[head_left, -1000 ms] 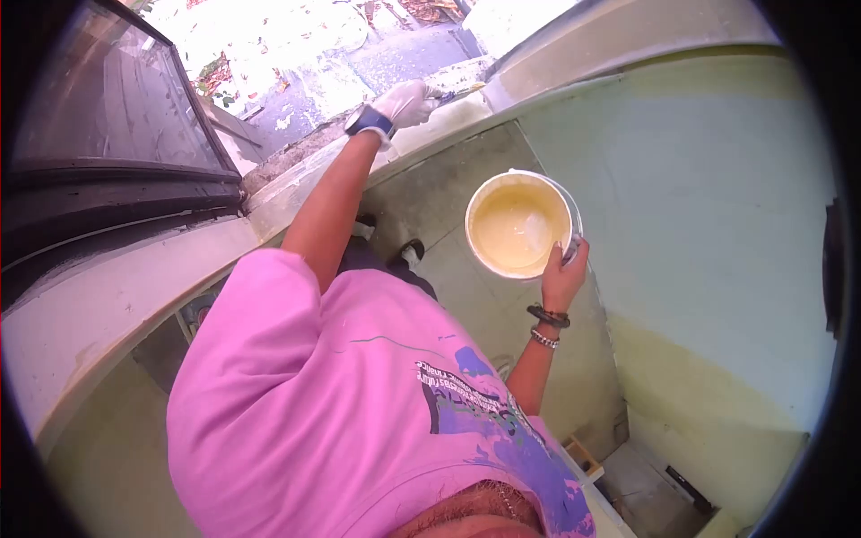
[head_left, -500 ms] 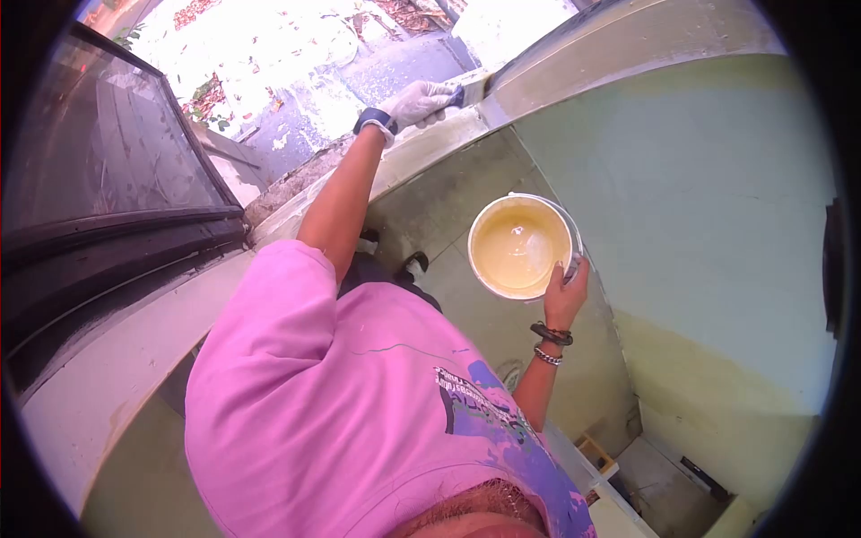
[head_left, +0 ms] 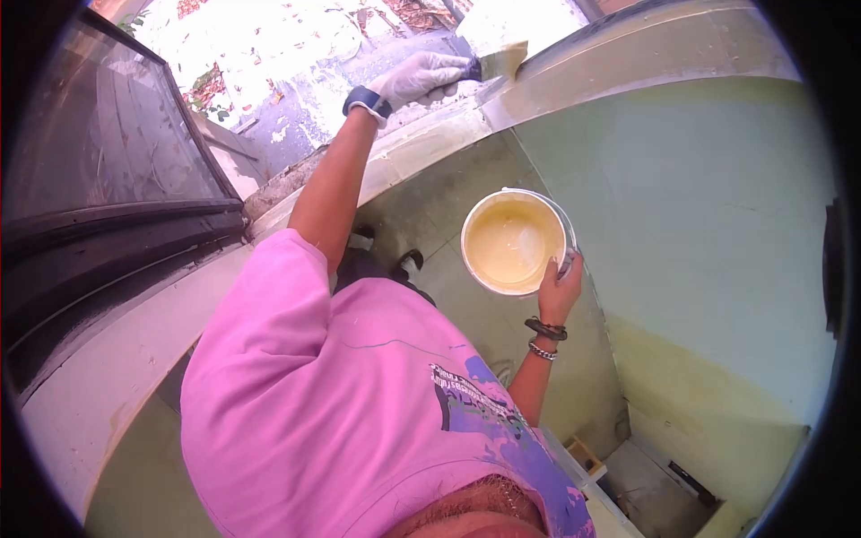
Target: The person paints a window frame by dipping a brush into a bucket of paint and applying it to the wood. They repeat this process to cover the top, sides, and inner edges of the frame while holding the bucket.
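Note:
My left hand [head_left: 421,77], in a white glove, is closed around the dark handle of a paintbrush [head_left: 504,62]. Yellowish bristles point right and touch or overlap the end of the curved ledge [head_left: 619,76]. Lower and to the right, my right hand [head_left: 560,278] holds a white bucket [head_left: 468,260] at its rim, thumb over the edge and the other fingers partly hidden behind. Pale yellow paint [head_left: 513,242] lies inside the bucket, and its wire handle hangs along the right side.
A dark-framed glass window [head_left: 117,143] stands open on the left. Beyond the sill [head_left: 413,143] lies a brightly lit, paint-spattered ground with dry leaves. A pale green wall [head_left: 682,206] rises on the right. Tiled floor [head_left: 439,202] and a wooden box-like item [head_left: 585,455] are below.
My left hand has risen slightly and moved right, and the brush has turned so its bristles show broadly. The bucket has shifted a little to the left with my right hand.

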### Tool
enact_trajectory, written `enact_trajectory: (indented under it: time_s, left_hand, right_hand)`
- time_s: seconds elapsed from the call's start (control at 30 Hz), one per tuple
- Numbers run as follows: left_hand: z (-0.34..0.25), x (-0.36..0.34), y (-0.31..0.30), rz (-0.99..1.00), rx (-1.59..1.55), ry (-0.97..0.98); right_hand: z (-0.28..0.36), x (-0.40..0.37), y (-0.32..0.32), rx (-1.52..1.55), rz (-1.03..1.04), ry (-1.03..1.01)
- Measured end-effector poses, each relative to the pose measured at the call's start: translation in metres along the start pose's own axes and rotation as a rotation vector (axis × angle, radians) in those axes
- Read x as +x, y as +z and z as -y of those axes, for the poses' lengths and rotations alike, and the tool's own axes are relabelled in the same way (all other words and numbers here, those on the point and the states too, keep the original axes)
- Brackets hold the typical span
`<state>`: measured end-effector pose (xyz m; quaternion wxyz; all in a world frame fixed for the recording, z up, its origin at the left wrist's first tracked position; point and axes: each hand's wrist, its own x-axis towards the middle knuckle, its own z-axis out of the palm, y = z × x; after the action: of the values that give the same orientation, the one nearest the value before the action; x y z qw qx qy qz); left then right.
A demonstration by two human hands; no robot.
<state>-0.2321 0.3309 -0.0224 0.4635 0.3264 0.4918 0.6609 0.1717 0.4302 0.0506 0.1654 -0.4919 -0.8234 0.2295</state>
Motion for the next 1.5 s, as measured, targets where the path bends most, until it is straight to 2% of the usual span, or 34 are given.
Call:
enact_trajectory:
  time_s: [0.07,0.1,0.17,0.2,0.27,0.3,0.33,0.4,0.47,0.53,0.6,0.63,0.67,0.7,0.73,0.77,0.83,0.93,0.97,1.0,1.1,1.13,1.2,1.23,1.27,1.3,1.33,1.37,1.4,1.47,1.5]
  left_hand:
    - [0.0,-0.007,-0.01,0.025,0.107,-0.032]
    - [0.008,-0.011,-0.012,-0.025,0.268,-0.121]
    - [0.023,-0.005,-0.009,-0.095,0.627,-0.323]
    - [0.029,0.002,-0.003,-0.086,0.695,-0.34]
    - [-0.004,0.003,0.018,-0.039,0.446,-0.257]
    - [-0.002,0.015,0.018,-0.019,0.546,-0.017]
    - [-0.024,0.016,0.021,-0.042,0.541,-0.064]
    - [-0.07,0.009,0.02,0.066,0.395,0.047]
    - [-0.107,0.009,0.025,0.083,0.366,0.175]
    - [-0.133,0.003,0.036,0.058,0.174,0.351]
    - [-0.142,0.0,0.041,0.117,0.07,0.399]
    - [-0.134,0.001,0.044,0.078,0.125,0.397]
    - [-0.115,0.008,0.039,0.034,0.262,0.267]
    - [-0.093,0.016,0.039,-0.005,0.508,0.364]
    - [-0.062,0.019,0.025,-0.018,0.522,0.186]
    - [-0.048,0.014,0.02,0.016,0.607,0.104]
    - [-0.043,-0.001,0.023,-0.044,0.691,-0.061]
    - [-0.076,0.02,0.02,0.014,1.008,0.026]
    - [-0.136,0.004,0.041,-0.031,0.766,-0.021]
    - [-0.18,0.0,0.053,-0.02,0.817,0.059]
    - [-0.25,0.025,0.056,0.077,0.675,0.463]
    - [-0.265,0.021,0.058,0.135,0.45,0.503]
    - [-0.28,0.011,0.069,0.092,0.302,0.619]
    - [-0.266,0.026,0.061,0.171,0.222,0.647]
    - [-0.249,0.026,0.062,0.042,0.334,0.591]
    - [-0.23,0.02,0.061,0.027,0.524,0.479]
    - [-0.2,0.026,0.06,-0.019,0.491,0.333]
    - [-0.2,0.0,0.061,0.015,0.541,0.164]
    - [-0.189,-0.003,0.054,-0.052,0.779,-0.062]
    - [-0.168,0.003,0.036,0.1,0.816,-0.158]
    - [-0.175,0.009,0.037,0.079,0.882,-0.086]
  right_hand:
    - [0.002,0.001,0.001,-0.038,-0.035,-0.094]
    - [0.006,-0.001,-0.001,-0.012,-0.011,-0.034]
    - [0.002,-0.001,0.001,-0.031,-0.042,-0.08]
    - [-0.001,0.0,0.002,-0.039,-0.06,-0.105]
    - [-0.003,0.002,0.003,-0.079,-0.057,-0.118]
    - [-0.005,0.002,0.004,-0.056,-0.067,-0.131]
    - [-0.005,0.001,0.004,-0.036,-0.071,-0.142]
    - [0.0,0.001,0.0,-0.046,-0.011,-0.054]
    - [-0.006,0.003,0.003,-0.023,-0.028,-0.104]
    - [-0.002,0.003,0.003,-0.027,-0.021,-0.117]
    - [0.004,0.003,0.001,-0.005,0.02,-0.066]
    - [-0.005,0.003,0.005,-0.029,-0.01,-0.106]
    - [-0.013,0.005,0.009,-0.052,-0.045,-0.152]
    - [0.001,0.003,0.004,-0.029,-0.012,-0.106]
    - [0.0,0.003,0.003,-0.02,-0.002,-0.1]
    - [-0.006,0.003,0.004,-0.008,0.008,-0.09]
    - [-0.015,0.005,0.01,-0.002,-0.005,-0.106]
    - [-0.02,0.006,0.012,0.021,-0.022,-0.168]
    - [-0.015,0.005,0.009,-0.005,-0.012,-0.177]
    - [-0.008,0.004,0.004,-0.018,0.038,-0.096]
    - [-0.023,0.005,0.009,-0.011,-0.026,-0.158]
    - [-0.023,0.006,0.009,-0.025,-0.042,-0.153]
    - [-0.019,0.004,0.008,-0.026,-0.044,-0.124]
    - [-0.011,0.002,0.005,-0.011,-0.033,-0.101]
    - [-0.007,0.003,0.003,0.008,-0.025,-0.081]
    - [-0.023,0.006,0.01,-0.004,-0.071,-0.155]
    - [-0.024,0.006,0.008,-0.003,-0.067,-0.163]
    - [-0.024,0.005,0.008,-0.002,-0.061,-0.169]
    - [-0.022,0.006,0.01,0.005,-0.058,-0.178]
    - [-0.024,0.005,0.011,0.044,-0.054,-0.178]
    - [-0.021,0.006,0.01,0.048,-0.053,-0.192]
